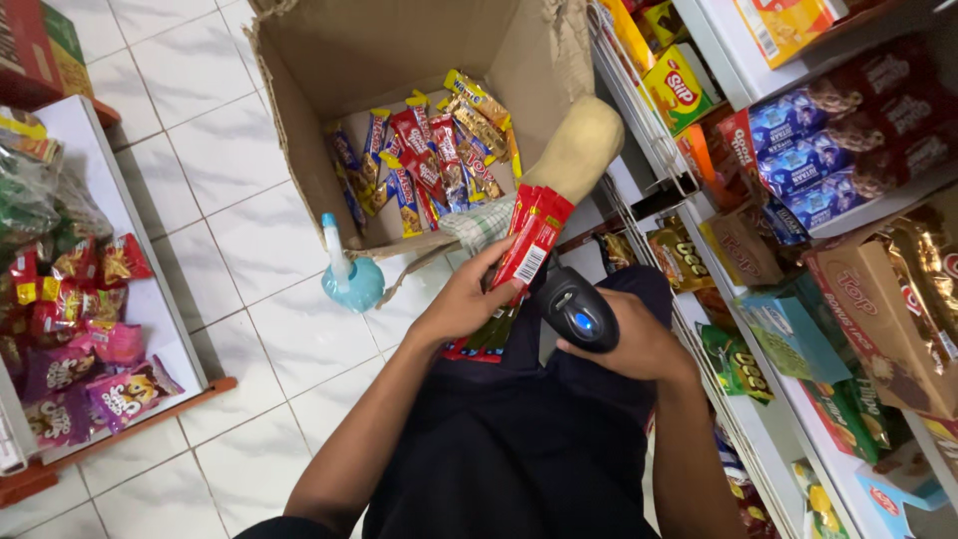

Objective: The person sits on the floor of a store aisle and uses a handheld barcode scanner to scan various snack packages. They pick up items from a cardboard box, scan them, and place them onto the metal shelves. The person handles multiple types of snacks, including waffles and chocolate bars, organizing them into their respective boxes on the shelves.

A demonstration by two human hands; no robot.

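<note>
Seen from my head camera: an open brown cardboard box (329, 60) stands on the white tiled floor (190, 190), its bottom strewn with small red, blue and gold foil snack sachets (429, 160). A pale blue plastic spray bottle (349, 274) lies on the tiles just beside the box's near edge, with a checked cloth (477, 225) and a cream rounded bundle (584, 145) at the box's right corner, touching the shelf front.

My left hand (464, 299) is closed around a fanned strip of glossy red flat snack sachets (531, 240), fingers wrapped at its lower half; the strip rises tilted above my dark-clothed lap, a white barcode patch facing up. My right hand (639, 344) is clenched on a black handheld barcode scanner (577, 309) with a blue light, its head just beside the strip.

On my right, white wire-fronted shelves (699, 30) crowd close with boxed biscuits and pouches. On my left, a white low display shelf (150, 319) with a red-brown edge carries pink and red packets (90, 329). Open tiles lie between that shelf and my lap.
</note>
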